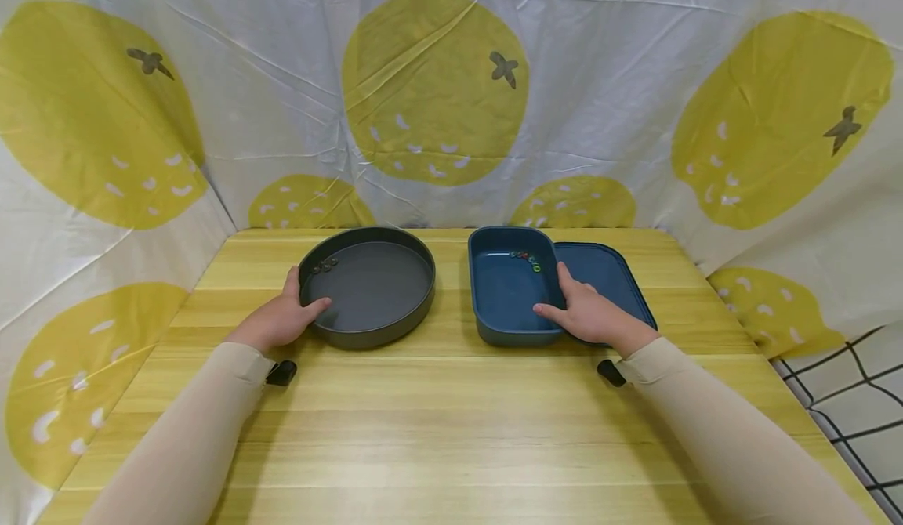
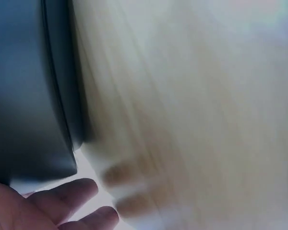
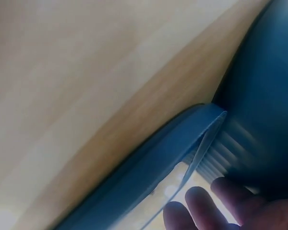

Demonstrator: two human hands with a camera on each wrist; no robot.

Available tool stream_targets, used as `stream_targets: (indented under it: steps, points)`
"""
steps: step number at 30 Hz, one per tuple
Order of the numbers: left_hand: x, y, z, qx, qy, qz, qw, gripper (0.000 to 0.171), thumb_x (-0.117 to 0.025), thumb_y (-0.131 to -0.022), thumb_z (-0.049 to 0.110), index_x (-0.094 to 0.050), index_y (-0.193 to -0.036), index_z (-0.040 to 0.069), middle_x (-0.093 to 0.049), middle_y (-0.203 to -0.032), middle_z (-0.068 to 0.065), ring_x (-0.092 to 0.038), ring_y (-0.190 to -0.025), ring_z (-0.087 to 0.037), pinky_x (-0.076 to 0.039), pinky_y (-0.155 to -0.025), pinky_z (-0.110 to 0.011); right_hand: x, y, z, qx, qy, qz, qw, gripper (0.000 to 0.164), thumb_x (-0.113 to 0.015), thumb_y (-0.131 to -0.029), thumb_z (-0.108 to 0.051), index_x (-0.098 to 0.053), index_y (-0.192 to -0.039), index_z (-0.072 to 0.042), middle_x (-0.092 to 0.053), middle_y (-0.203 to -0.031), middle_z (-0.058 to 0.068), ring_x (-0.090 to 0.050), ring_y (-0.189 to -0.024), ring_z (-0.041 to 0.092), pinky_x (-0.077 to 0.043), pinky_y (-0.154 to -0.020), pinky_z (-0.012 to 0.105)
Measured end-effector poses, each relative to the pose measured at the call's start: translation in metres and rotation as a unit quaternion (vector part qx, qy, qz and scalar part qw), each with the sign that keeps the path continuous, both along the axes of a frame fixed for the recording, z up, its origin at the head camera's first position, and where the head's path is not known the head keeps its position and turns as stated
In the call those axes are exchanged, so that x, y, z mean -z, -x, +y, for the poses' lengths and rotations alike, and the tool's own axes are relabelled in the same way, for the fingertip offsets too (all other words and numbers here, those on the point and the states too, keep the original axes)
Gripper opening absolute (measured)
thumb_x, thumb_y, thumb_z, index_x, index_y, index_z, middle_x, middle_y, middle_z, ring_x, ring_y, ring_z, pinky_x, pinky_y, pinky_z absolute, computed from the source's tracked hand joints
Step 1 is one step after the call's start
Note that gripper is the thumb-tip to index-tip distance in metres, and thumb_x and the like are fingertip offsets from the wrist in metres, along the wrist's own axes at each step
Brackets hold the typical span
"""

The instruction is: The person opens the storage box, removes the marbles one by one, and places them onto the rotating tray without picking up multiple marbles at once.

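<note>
A round dark grey pan [image 1: 374,286] stands left of centre, with several small dull pieces [image 1: 325,265] at its left inside edge. My left hand [image 1: 278,317] is at the pan's left rim, thumb over the inside and straight fingers beside the outer wall. A blue rectangular container [image 1: 504,294] stands right of centre, holding several small coloured pieces [image 1: 527,259]. My right hand [image 1: 589,313] is at its right wall, thumb over the inside. In the right wrist view, its fingers [image 3: 200,206] are extended and spread near the wall.
A blue lid [image 1: 607,274] lies on the wooden table [image 1: 451,423], right against the container and partly behind my right hand. A white curtain with yellow fruit prints [image 1: 433,86] hangs around the back and sides. Black wrist camera parts [image 1: 281,373] show under the sleeves.
</note>
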State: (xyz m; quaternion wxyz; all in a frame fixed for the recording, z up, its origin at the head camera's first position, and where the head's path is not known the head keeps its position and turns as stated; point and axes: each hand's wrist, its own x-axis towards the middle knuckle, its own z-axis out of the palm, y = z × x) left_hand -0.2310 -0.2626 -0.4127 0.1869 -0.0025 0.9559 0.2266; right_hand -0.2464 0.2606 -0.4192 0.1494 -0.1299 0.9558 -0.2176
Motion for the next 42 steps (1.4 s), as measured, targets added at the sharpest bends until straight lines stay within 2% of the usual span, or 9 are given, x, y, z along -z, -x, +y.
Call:
stream_targets:
  steps: [5, 9, 11, 14, 19, 24, 31, 36, 42]
  points:
    - [-0.001, 0.002, 0.003, 0.0, 0.022, 0.025, 0.9994, 0.114, -0.043, -0.105, 0.069, 0.021, -0.162, -0.006, -0.017, -0.167, -0.04, -0.033, -0.149, -0.058, -0.033, -0.118, -0.07, -0.001, -0.001, -0.001, 0.003, 0.002, -0.001, 1.0, 0.116, -0.049, -0.102, -0.071, 0.012, -0.166, 0.004, 0.001, -0.174, 0.029, -0.011, -0.156, 0.06, -0.019, -0.124, 0.072]
    - [-0.005, 0.004, 0.009, 0.006, 0.051, 0.09, 0.9946, 0.108, -0.053, -0.105, 0.06, 0.002, -0.163, -0.013, -0.013, -0.168, -0.04, -0.017, -0.154, -0.061, -0.018, -0.122, -0.075, 0.0, -0.001, -0.001, 0.005, 0.006, -0.002, 1.0, 0.116, -0.05, -0.102, -0.071, 0.012, -0.166, 0.003, 0.002, -0.175, 0.029, -0.011, -0.156, 0.059, -0.018, -0.124, 0.072]
    - [-0.009, 0.005, 0.015, 0.007, 0.057, 0.128, 0.9901, 0.102, -0.055, -0.105, 0.055, -0.006, -0.164, -0.011, -0.017, -0.168, -0.039, -0.016, -0.154, -0.06, -0.014, -0.122, -0.076, 0.0, -0.001, -0.002, 0.006, 0.006, -0.003, 1.0, 0.116, -0.05, -0.102, -0.071, 0.012, -0.166, 0.003, 0.002, -0.175, 0.029, -0.011, -0.156, 0.059, -0.019, -0.124, 0.072]
    - [-0.019, 0.006, 0.032, 0.004, 0.025, 0.167, 0.9857, 0.091, -0.055, -0.107, 0.051, -0.015, -0.167, -0.004, -0.023, -0.17, -0.033, -0.022, -0.156, -0.055, -0.019, -0.125, -0.071, -0.001, -0.001, -0.002, 0.006, 0.005, -0.003, 1.0, 0.116, -0.05, -0.102, -0.071, 0.012, -0.166, 0.003, 0.001, -0.175, 0.029, -0.013, -0.157, 0.058, -0.02, -0.124, 0.071]
    - [-0.041, 0.007, 0.075, 0.006, -0.101, 0.192, 0.9761, 0.075, -0.051, -0.108, 0.053, -0.029, -0.168, 0.014, -0.044, -0.165, -0.016, -0.049, -0.147, -0.04, -0.043, -0.116, -0.061, -0.002, -0.002, -0.002, 0.005, 0.004, -0.002, 1.0, 0.116, -0.05, -0.102, -0.071, 0.012, -0.166, 0.003, 0.001, -0.175, 0.029, -0.014, -0.158, 0.056, -0.023, -0.124, 0.069]
    - [-0.056, 0.014, 0.126, 0.016, -0.238, 0.189, 0.9525, 0.06, -0.054, -0.11, 0.046, -0.041, -0.162, 0.02, -0.063, -0.146, -0.006, -0.066, -0.123, -0.03, -0.054, -0.099, -0.052, -0.001, -0.002, -0.002, 0.006, 0.001, -0.006, 1.0, 0.118, -0.05, -0.101, -0.073, 0.013, -0.166, 0.002, 0.0, -0.175, 0.028, -0.014, -0.158, 0.054, -0.022, -0.125, 0.068]
    - [-0.063, 0.038, 0.201, 0.019, -0.379, 0.141, 0.9145, 0.052, -0.056, -0.11, 0.037, -0.048, -0.158, 0.019, -0.066, -0.141, -0.01, -0.071, -0.116, -0.029, -0.055, -0.102, -0.05, -0.001, -0.001, 0.0, 0.008, 0.004, -0.003, 1.0, 0.114, -0.053, -0.103, -0.066, 0.012, -0.166, 0.003, 0.001, -0.175, 0.027, -0.014, -0.16, 0.05, -0.022, -0.126, 0.066]
    - [-0.057, 0.055, 0.252, -0.001, -0.458, 0.087, 0.8847, 0.049, -0.055, -0.111, 0.036, -0.049, -0.156, 0.019, -0.064, -0.144, -0.011, -0.069, -0.119, -0.031, -0.054, -0.105, -0.049, -0.002, -0.001, -0.001, 0.017, 0.006, -0.005, 1.0, 0.112, -0.056, -0.104, -0.062, 0.011, -0.166, 0.003, -0.002, -0.175, 0.027, -0.015, -0.16, 0.049, -0.021, -0.127, 0.065]
    - [-0.037, 0.075, 0.29, -0.032, -0.507, 0.048, 0.86, 0.05, -0.052, -0.112, 0.037, -0.047, -0.158, 0.016, -0.063, -0.145, -0.014, -0.068, -0.118, -0.031, -0.054, -0.106, -0.047, 0.0, -0.001, -0.004, 0.019, 0.008, -0.013, 1.0, 0.112, -0.057, -0.104, -0.059, 0.014, -0.166, 0.001, -0.003, -0.176, 0.026, -0.015, -0.161, 0.048, -0.021, -0.128, 0.064]
